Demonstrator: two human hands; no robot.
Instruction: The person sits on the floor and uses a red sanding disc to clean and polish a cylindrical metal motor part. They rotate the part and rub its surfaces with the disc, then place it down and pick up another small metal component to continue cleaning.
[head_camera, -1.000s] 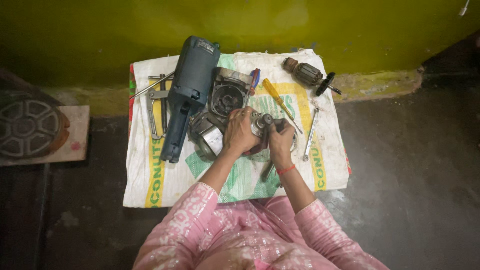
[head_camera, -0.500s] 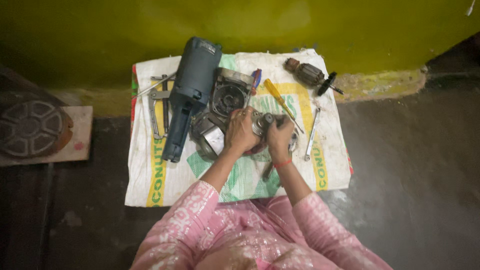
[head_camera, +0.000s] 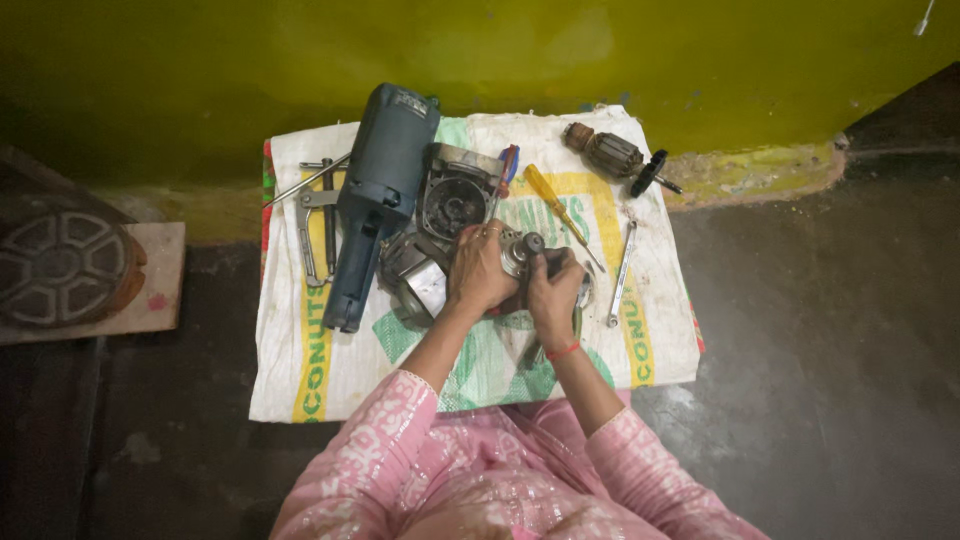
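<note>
Hands, left hand (head_camera: 478, 272), right hand (head_camera: 552, 292), gripping round greasy metal gear head (head_camera: 521, 252), woven sack (head_camera: 300, 350)

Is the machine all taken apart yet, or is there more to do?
Much is already apart: the blue body, an open housing and the armature lie separate on the sack. In hand: the left hand and right hand both grip a small metal part. What's left can't be told; the screwdriver and spanner lie close.
</note>
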